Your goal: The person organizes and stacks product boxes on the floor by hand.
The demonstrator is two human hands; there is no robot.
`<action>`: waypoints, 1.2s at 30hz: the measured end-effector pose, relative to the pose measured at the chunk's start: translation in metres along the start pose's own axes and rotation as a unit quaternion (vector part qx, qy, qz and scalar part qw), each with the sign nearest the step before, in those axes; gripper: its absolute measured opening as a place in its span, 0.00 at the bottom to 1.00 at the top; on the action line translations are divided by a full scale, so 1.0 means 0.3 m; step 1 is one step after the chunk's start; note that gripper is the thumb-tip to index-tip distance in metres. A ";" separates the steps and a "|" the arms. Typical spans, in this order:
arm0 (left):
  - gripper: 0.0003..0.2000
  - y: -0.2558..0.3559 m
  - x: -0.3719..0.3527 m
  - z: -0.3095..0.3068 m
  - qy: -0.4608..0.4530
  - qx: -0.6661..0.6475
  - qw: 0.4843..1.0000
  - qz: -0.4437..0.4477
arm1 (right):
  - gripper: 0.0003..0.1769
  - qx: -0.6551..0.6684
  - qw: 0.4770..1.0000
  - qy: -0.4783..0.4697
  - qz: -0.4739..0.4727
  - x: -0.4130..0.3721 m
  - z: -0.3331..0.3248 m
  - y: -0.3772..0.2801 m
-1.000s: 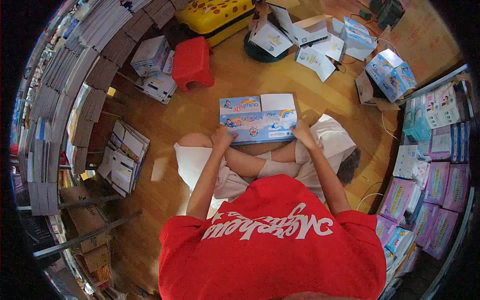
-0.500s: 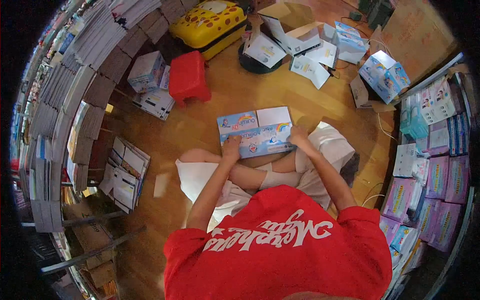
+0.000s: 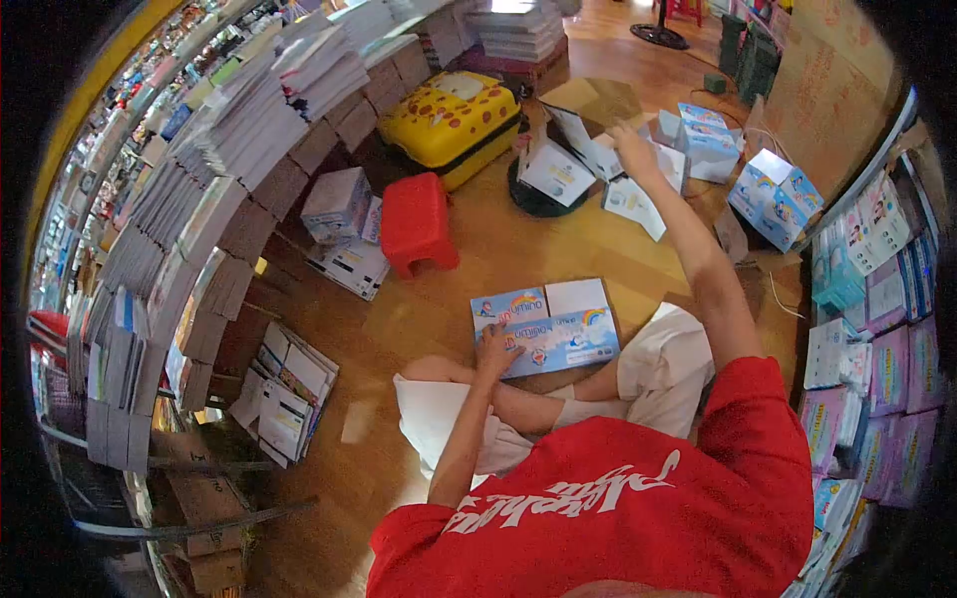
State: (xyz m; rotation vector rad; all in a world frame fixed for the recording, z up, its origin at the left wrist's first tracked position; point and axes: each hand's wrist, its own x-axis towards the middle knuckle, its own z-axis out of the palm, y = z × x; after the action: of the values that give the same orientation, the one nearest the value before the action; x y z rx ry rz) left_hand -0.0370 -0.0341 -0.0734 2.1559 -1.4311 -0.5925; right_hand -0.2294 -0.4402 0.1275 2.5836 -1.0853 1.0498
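While left hand (image 3: 491, 351) pins box (image 3: 563, 339) — floor (image 3: 518, 244), stool (image 3: 417, 224)

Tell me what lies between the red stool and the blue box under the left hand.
Only bare wooden floor; the head view shows nothing lying between the red stool and the blue box.

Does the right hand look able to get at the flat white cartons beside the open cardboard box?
Probably yes. The right hand, arm stretched out, is right at the flat white cartons, and nothing stands between them. The left hand rests on the blue box.
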 end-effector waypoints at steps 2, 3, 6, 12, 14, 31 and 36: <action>0.37 -0.008 0.007 0.004 0.004 -0.022 1.000 0.008 | 0.12 -0.055 0.997 -0.044 0.019 0.028 0.002 0.065; 0.37 -0.009 0.010 0.002 0.021 -0.015 0.999 0.020 | 0.09 -0.042 0.999 0.021 -0.001 0.036 -0.024 0.063; 0.37 -0.028 0.007 0.009 0.066 0.002 0.996 0.060 | 0.07 0.004 0.988 0.144 -0.046 0.042 -0.138 0.082; 0.36 0.017 0.034 0.001 0.081 -0.018 0.994 0.069 | 0.10 0.161 0.956 0.224 0.105 -0.049 -0.595 -0.025; 0.41 0.055 0.037 0.007 0.084 -0.176 0.977 0.081 | 0.12 0.242 0.930 0.218 0.169 -0.131 -0.646 0.011; 0.38 0.539 -0.358 -0.352 0.251 -0.223 0.934 0.120 | 0.15 0.559 0.699 -0.054 0.443 -0.586 -0.697 -0.457; 0.30 0.538 -0.451 -0.465 0.103 0.037 0.991 0.078 | 0.18 0.609 0.663 -0.071 0.429 -0.663 -0.577 -0.424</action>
State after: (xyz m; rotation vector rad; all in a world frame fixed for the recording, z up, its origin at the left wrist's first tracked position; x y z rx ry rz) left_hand -0.1189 0.0587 0.1468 2.0672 -1.5089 -0.2559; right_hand -0.3368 -0.1682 0.1417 2.9188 -2.4122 2.5406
